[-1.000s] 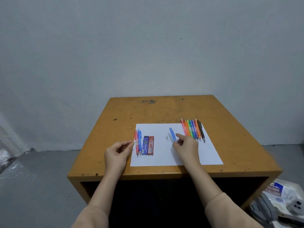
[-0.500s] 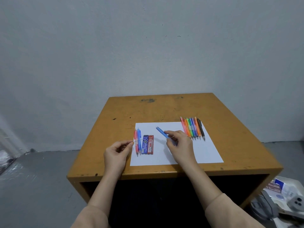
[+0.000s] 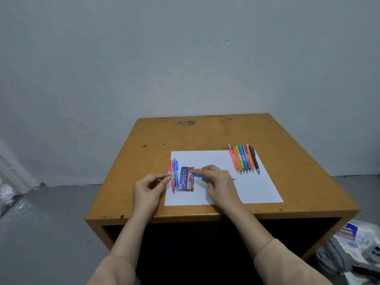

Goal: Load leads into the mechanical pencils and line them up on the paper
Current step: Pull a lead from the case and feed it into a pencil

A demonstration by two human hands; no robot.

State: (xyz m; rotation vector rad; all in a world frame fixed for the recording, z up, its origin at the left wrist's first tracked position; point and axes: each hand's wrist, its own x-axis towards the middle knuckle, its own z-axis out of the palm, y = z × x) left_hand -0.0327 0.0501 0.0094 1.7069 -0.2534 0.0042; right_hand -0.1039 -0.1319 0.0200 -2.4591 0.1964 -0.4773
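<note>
White paper (image 3: 216, 161), ochre table (image 3: 205, 132), dark blue lead case (image 3: 183, 179), red lead case (image 3: 190, 183), light blue pencil (image 3: 197, 175), grey wall (image 3: 185, 58)

lettering on the two lead cases
the blue lead case (image 3: 184, 179), lying on the paper (image 3: 213, 161) toward the front left corner of the table (image 3: 205, 132), carries a large "0.5" across its middle and the words "pencil lead" in white along its lower half; a slanted brand word beside them is too small to read. the red lead case (image 3: 190, 183), touching its right side, has white print that cannot be made out, its upper part crossed by a blue pencil (image 3: 197, 175).
</note>
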